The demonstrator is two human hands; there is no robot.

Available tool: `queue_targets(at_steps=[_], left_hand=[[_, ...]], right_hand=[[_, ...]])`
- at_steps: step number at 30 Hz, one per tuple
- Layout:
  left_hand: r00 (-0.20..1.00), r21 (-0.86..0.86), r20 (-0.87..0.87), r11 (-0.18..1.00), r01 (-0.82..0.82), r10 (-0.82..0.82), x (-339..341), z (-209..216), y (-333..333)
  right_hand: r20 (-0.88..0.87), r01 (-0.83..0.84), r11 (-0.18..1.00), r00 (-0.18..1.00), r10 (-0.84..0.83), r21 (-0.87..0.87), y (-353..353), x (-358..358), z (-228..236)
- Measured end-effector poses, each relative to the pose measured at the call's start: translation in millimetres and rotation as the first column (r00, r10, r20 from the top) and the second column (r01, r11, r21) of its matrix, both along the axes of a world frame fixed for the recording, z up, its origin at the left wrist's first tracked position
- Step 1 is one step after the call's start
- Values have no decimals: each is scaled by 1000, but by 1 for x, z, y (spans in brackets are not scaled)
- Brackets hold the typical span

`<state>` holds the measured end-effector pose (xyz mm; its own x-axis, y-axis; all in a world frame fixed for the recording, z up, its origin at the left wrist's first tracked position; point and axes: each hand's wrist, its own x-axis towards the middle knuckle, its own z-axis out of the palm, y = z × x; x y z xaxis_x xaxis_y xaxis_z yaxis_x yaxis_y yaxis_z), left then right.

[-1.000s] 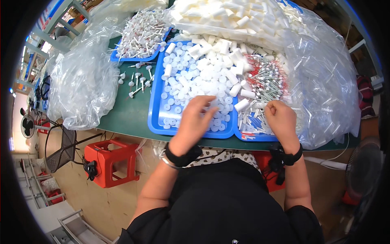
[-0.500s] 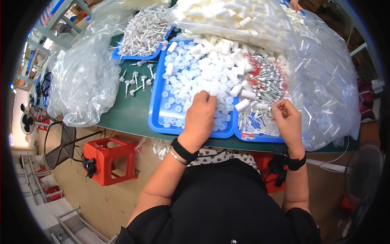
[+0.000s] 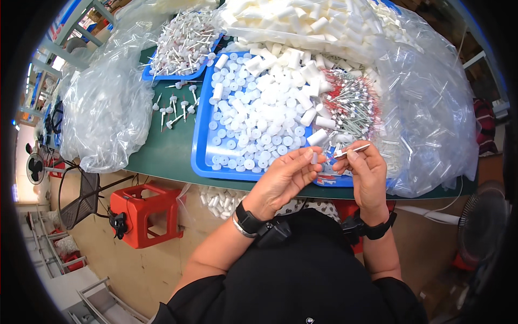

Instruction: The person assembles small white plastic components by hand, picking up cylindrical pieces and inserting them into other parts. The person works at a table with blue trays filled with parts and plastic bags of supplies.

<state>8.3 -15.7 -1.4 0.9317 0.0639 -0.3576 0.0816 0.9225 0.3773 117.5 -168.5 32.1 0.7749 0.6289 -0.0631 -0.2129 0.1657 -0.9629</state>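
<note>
no lettering, label or number can be read here.

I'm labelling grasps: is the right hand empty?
No, the right hand is holding a thin, whitish, stick-like piece.

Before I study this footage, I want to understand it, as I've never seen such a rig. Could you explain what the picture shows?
There's no machine: the left hand and right hand are a person's own, bare. The view comes from a wide camera on that person's head, looking down, so straight edges bend. On the green table lie blue trays, one holding pale discs and white cylinders, with plastic bags around. The left hand pinches a small pale piece; the right hand, a thin white rod.
</note>
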Motion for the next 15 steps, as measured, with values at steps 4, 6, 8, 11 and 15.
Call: queue_targets(at_steps=[4, 6, 8, 11, 15], left_hand=[[999, -106, 36, 994, 17, -13, -1, -8, -6], [999, -135, 44, 991, 12, -6, -1, -7, -5], [999, -160, 52, 987, 13, -4, -1, -8, -5], [998, -198, 58, 980, 11, 1, 0, -12, -5], [998, -262, 52, 965, -17, 32, 1, -14, -5]], right_hand=[[30, 15, 997, 999, -12, -73, 3, -2, -6], [52, 37, 995, 998, -32, -97, 3, -2, -7], [75, 60, 992, 996, -52, -112, 3, -2, -8], [111, 80, 988, 992, -65, -131, 2, -1, -8], [156, 65, 986, 987, -41, -154, 0, -2, -8]])
